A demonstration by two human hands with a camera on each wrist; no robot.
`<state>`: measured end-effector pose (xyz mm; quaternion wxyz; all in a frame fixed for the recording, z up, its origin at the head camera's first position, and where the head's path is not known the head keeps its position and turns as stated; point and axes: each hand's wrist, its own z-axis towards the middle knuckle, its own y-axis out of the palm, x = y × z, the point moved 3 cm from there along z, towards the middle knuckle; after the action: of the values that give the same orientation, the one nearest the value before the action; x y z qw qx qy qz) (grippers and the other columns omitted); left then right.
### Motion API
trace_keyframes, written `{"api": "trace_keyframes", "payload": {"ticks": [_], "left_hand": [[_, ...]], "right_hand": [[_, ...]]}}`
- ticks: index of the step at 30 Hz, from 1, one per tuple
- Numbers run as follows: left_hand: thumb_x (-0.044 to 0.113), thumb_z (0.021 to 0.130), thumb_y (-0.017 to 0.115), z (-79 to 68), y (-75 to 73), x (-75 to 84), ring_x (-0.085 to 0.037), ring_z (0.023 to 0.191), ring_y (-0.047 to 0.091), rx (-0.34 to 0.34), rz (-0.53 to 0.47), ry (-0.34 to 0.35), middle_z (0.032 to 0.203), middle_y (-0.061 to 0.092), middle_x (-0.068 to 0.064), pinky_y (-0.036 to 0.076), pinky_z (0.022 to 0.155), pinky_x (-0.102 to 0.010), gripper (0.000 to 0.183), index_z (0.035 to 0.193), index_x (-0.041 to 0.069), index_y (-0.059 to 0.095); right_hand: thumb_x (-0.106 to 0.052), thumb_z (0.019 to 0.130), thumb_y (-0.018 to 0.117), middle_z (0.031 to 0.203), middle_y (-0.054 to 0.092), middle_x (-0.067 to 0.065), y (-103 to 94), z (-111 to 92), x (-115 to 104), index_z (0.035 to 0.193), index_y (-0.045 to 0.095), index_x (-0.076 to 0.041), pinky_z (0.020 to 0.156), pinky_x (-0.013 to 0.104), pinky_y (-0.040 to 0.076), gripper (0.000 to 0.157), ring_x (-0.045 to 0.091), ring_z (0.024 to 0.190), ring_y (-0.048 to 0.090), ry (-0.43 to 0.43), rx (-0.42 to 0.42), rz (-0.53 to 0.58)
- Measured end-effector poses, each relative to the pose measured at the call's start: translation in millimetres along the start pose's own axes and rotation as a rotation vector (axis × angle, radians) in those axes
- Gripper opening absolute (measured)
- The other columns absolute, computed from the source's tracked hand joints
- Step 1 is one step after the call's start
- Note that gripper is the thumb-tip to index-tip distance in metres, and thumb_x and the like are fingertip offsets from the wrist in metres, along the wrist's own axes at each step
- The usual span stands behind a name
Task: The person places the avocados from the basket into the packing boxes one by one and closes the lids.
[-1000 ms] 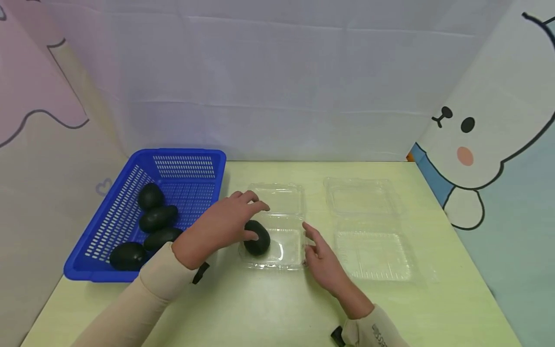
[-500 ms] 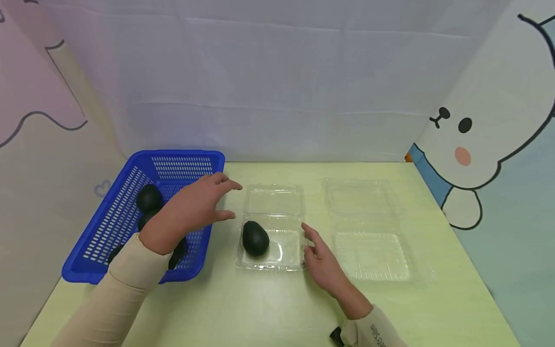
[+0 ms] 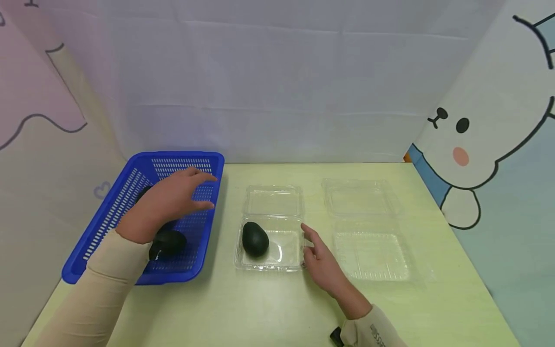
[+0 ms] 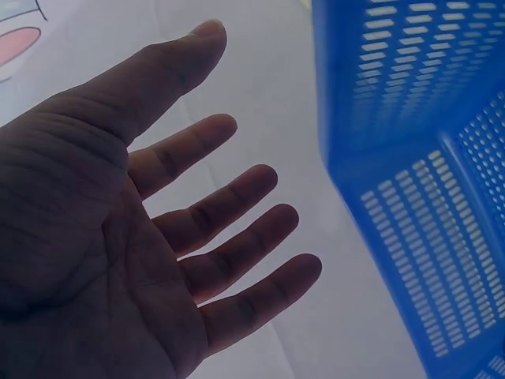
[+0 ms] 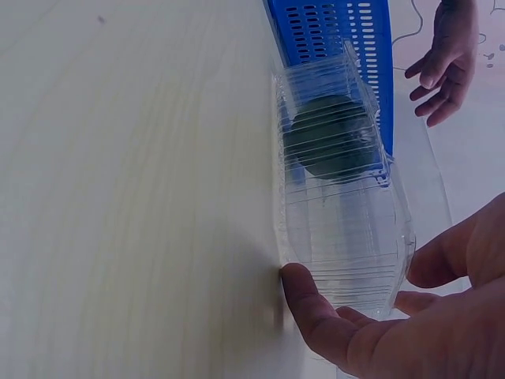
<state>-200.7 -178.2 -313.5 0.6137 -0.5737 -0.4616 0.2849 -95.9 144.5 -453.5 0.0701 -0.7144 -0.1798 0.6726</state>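
My left hand (image 3: 169, 200) hovers over the blue basket (image 3: 173, 278), fingers and thumb spread and holding nothing; its bare palm also shows in the left wrist view. Dark avocados (image 3: 171, 242) lie in that basket, partly hidden under the hand and sleeve. One dark green avocado (image 3: 255, 239) sits in the left half of a clear plastic clamshell box (image 3: 284, 248), whose lid lies back, away from me. Along the box's right side rests my right hand (image 3: 323, 265). In the right wrist view its fingertips (image 5: 298, 276) touch the box wall and rim, loosely extended.
A second clear clamshell box (image 3: 373, 255), its lid folded back, stands to the right of the first on the pale table (image 3: 269, 308). Behind the table hangs a white cloth (image 3: 277, 86), with printed cartoon figures at both sides.
My left hand has let go of the avocado in the box and moved left, over the basket. The right hand stays at the box's side.
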Motion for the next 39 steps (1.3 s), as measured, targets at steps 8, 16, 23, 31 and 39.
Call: {"api": "trace_keyframes", "payload": {"ticks": [8,16,23,31,39], "left_hand": [[0.034,0.092,0.08,2.4,4.7,-25.4,-0.049,0.135,0.046,-0.014,-0.018,-0.082,0.15,0.045,-0.027,0.041,0.106,-0.066,0.065,0.147,0.009,0.055],[0.034,0.094,0.077,8.6,6.0,-54.7,-0.056,0.138,0.038,-0.01,-0.034,-0.184,0.153,0.039,-0.034,0.035,0.107,-0.072,0.07,0.149,0.002,0.05],[0.036,0.094,0.076,10.3,4.4,-72.6,-0.062,0.136,0.033,-0.002,-0.027,-0.275,0.151,0.034,-0.04,0.029,0.107,-0.075,0.075,0.15,-0.002,0.045],[0.038,0.093,0.076,7.0,5.7,-89.1,-0.066,0.136,0.028,-0.003,-0.001,-0.343,0.151,0.031,-0.042,0.026,0.105,-0.079,0.08,0.151,-0.005,0.041],[0.039,0.093,0.075,8.1,17.1,-108.7,-0.069,0.137,0.022,-0.009,-0.021,-0.377,0.151,0.027,-0.043,0.02,0.107,-0.08,0.083,0.152,-0.006,0.038]], "right_hand": [[0.001,0.104,0.041,0.156,0.04,0.027,-0.3,2.0,-0.9,0.161,0.033,-0.011,0.079,0.034,0.054,0.059,0.039,0.119,0.06,0.002,0.006,-0.006],[0.001,0.104,0.042,0.156,0.04,0.028,-0.9,1.2,-2.1,0.16,0.034,-0.01,0.078,0.034,0.053,0.058,0.04,0.119,0.06,-0.002,0.005,-0.003],[0.0,0.104,0.042,0.156,0.039,0.029,-1.9,0.1,-1.8,0.161,0.033,-0.009,0.078,0.033,0.053,0.058,0.04,0.119,0.06,-0.004,0.003,0.008],[0.0,0.104,0.042,0.156,0.039,0.029,-1.0,-1.1,-2.0,0.16,0.034,-0.009,0.077,0.033,0.054,0.058,0.039,0.118,0.061,-0.007,0.006,0.021],[0.002,0.104,0.044,0.155,0.039,0.03,0.5,-2.9,-4.1,0.16,0.035,-0.008,0.074,0.036,0.055,0.058,0.036,0.109,0.063,-0.004,0.01,0.052]]}}
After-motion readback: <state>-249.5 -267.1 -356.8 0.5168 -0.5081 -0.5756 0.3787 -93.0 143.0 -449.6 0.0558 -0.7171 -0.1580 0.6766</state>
